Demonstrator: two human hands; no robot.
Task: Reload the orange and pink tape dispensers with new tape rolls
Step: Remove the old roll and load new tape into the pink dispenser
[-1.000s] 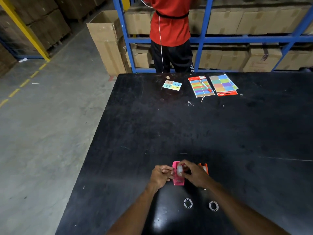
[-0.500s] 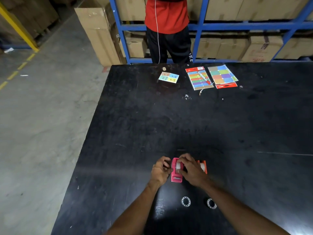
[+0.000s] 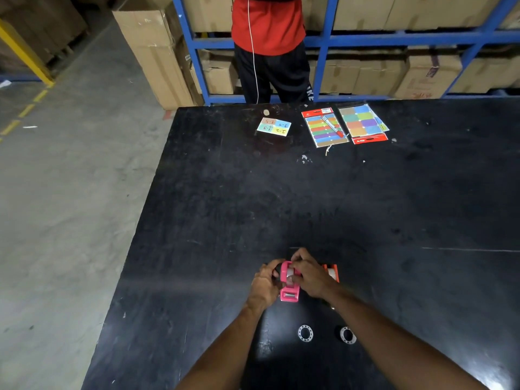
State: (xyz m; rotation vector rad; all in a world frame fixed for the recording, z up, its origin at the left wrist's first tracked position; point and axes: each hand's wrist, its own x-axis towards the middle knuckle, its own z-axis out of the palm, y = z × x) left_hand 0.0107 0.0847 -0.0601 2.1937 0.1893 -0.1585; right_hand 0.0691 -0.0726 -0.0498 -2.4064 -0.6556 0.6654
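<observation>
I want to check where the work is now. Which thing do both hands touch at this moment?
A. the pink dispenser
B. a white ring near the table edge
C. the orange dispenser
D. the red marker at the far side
A: the left hand and the right hand both close around the pink dispenser, while the orange dispenser sits behind the right hand.
</observation>
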